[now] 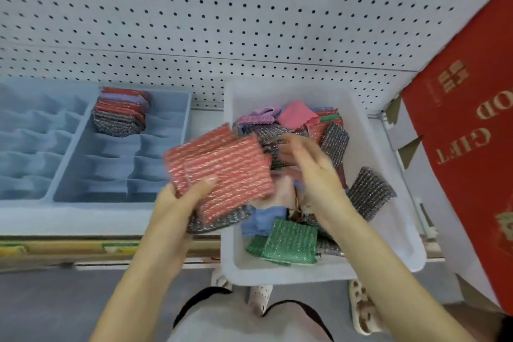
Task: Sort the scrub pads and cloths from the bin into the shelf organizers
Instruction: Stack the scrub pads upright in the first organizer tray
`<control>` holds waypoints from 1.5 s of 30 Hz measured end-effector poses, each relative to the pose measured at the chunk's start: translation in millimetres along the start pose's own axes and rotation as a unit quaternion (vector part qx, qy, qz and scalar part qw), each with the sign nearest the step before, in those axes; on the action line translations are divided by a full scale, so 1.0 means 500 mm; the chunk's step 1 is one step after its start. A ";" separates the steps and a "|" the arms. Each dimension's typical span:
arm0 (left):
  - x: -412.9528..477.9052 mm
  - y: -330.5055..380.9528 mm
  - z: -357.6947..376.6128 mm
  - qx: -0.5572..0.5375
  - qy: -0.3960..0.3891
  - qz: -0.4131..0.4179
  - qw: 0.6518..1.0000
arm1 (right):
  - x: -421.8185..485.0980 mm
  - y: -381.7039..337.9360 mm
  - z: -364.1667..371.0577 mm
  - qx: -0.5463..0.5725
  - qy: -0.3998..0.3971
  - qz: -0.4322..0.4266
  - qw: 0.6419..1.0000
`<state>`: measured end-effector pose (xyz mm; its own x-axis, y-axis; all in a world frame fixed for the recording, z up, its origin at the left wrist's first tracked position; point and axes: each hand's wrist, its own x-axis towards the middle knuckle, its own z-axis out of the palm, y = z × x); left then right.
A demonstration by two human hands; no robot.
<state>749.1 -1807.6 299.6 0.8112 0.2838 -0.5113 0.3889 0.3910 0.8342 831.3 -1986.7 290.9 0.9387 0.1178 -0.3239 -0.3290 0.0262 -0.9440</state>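
One word reads plainly on my feed: "GIFT", in gold capitals on the red bag (pixel 472 147) at the right, upside down from this view. Beside it the letters "OD" run off the frame edge, and a gold double character sits nearer the pegboard (pixel 249 8). A further gold emblem lower on the bag is too blurred to read.

The left hand (pixel 183 197) has its grip closed on the red scrub pads (pixel 227 172). The thumb lies across the top face and the fingers are hidden beneath. A grey glittery pad (pixel 219 219) is caught under them in the same hold. This bundle hangs over the gap between the blue organizer (pixel 177 103) and the white bin (pixel 388 230).

The right hand (pixel 313 172) is smeared by motion. Its grip is loose, with the fingers stretched out over the pile in the bin and touching dark grey pads there. I see nothing held in it.

Inside the bin lie green pads (pixel 288 241) near the front wall, a blue cloth (pixel 263 219) just beside them, a pink cloth (pixel 297 115) at the back and another grey pad (pixel 370 191) leaning on the right wall. A stack of sorted pads (pixel 122 111) stands in the organizer's back-left compartment. A second organizer (pixel 27 119) sits touching its left side on the shelf.
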 end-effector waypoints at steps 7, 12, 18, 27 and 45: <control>0.011 -0.007 -0.061 -0.057 0.072 0.042 0.995 | 0.194 0.065 -0.007 0.005 0.079 0.199 0.977; 0.009 -0.022 -0.072 -0.065 0.090 0.038 0.993 | 0.235 0.076 0.035 0.021 0.110 0.193 0.975; 0.010 -0.019 -0.079 -0.058 0.094 0.046 0.993 | 0.192 0.041 -0.067 0.109 0.095 0.202 0.969; 0.012 -0.030 -0.051 -0.080 0.106 0.045 0.990 | 0.117 0.058 -0.041 -0.042 -0.036 0.254 0.966; -0.057 -0.091 -0.011 -0.089 0.150 0.073 0.982 | 0.113 0.088 -0.079 0.026 -0.103 0.336 0.936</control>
<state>705.9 -1828.8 275.1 0.6766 0.5839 -0.4486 0.1734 0.4658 0.8678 873.7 -2018.2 228.6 0.4799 0.3135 -0.8194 -0.8476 -0.0753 -0.5252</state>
